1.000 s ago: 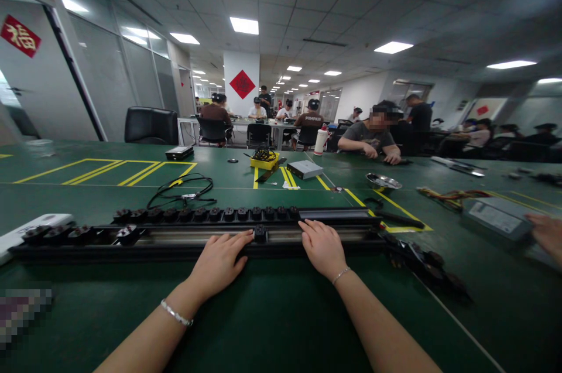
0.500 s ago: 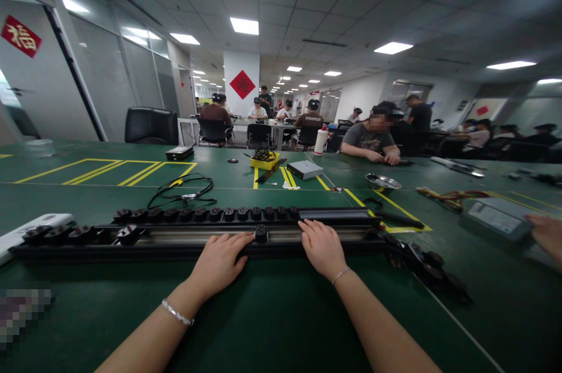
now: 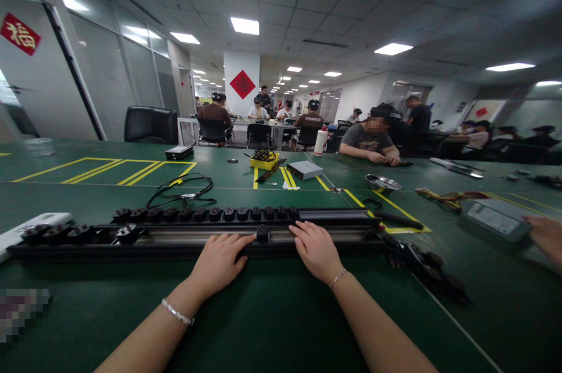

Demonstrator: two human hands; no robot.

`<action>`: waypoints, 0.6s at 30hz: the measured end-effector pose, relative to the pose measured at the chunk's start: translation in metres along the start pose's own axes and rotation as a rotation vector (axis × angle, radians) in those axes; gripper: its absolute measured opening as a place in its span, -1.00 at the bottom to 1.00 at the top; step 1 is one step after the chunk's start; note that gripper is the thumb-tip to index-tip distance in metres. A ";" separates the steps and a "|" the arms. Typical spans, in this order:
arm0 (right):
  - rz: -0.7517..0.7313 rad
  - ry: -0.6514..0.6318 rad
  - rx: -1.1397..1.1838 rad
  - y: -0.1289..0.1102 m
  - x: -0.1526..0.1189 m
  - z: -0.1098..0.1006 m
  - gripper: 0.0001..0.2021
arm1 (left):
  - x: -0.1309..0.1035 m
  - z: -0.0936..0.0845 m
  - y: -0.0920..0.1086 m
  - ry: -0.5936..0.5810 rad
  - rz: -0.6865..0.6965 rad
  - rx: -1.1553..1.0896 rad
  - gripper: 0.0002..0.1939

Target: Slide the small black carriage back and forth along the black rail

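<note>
A long black channel (image 3: pixel 184 251) with a pale metallic inside lies across the table in front of me. Several black socket-like modules (image 3: pixel 81 235) sit along its left part, and one small black block (image 3: pixel 262 235) stands in its middle. My left hand (image 3: pixel 222 262) rests flat on the channel with fingers stretched, its index fingertip at the block's left side. On the right, my right hand (image 3: pixel 317 253) lies over the channel with spread fingers, a little apart from the block. Behind runs a second black strip (image 3: pixel 336 215) with a row of similar modules.
Black cables (image 3: pixel 182 191), a yellow box (image 3: pixel 264 161), a grey box (image 3: pixel 304 170) and a metal bowl (image 3: pixel 383 182) lie farther back. A silver power supply (image 3: pixel 498 219) is at right, by another person's hand (image 3: pixel 547 238). Black parts (image 3: pixel 428 267) lie right of the channel.
My right hand has shifted slightly left, nearer the small block. The block appears a touch farther right; my left hand has barely moved.
</note>
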State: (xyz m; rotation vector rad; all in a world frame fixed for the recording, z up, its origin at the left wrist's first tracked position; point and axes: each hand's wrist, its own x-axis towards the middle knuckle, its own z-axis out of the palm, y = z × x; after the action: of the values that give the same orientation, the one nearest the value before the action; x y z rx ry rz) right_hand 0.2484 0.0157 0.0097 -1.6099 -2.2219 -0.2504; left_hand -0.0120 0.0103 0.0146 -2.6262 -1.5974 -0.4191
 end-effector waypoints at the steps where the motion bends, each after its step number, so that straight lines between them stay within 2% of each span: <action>1: -0.019 -0.012 0.013 -0.002 0.000 -0.001 -0.61 | 0.000 0.000 0.001 -0.003 -0.002 0.004 -0.52; 10: -0.091 -0.128 0.038 -0.017 -0.003 -0.004 -0.60 | 0.002 -0.001 0.002 -0.011 -0.025 0.021 -0.51; 18: -0.111 -0.169 0.028 -0.024 -0.002 -0.002 -0.59 | 0.002 0.000 0.002 -0.023 -0.033 0.041 -0.51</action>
State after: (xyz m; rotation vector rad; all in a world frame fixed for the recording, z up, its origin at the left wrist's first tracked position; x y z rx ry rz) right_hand 0.2271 0.0049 0.0127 -1.5467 -2.4343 -0.1162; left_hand -0.0089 0.0111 0.0153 -2.5869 -1.6404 -0.3553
